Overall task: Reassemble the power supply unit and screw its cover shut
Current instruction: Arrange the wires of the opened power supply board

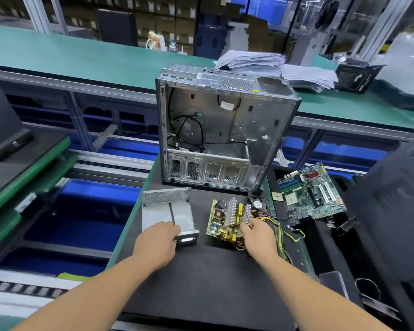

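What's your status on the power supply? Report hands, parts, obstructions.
Left hand grips open grey metal housing. Right hand on yellow-green circuit board, grip unclear. Board still outside housing. Nothing between them.

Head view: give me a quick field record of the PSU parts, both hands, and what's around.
psu_housing: open metal shell, empty, on the black mat
psu_board: circuit board right of the shell, outside it, wires trailing right
fan: small fan at the board's far right corner
left_hand: left hand grips the shell's near end
right_hand: right hand, fingers on the board's right edge
behind: open PC case, upright
right_side: motherboard
cover_screwed: no
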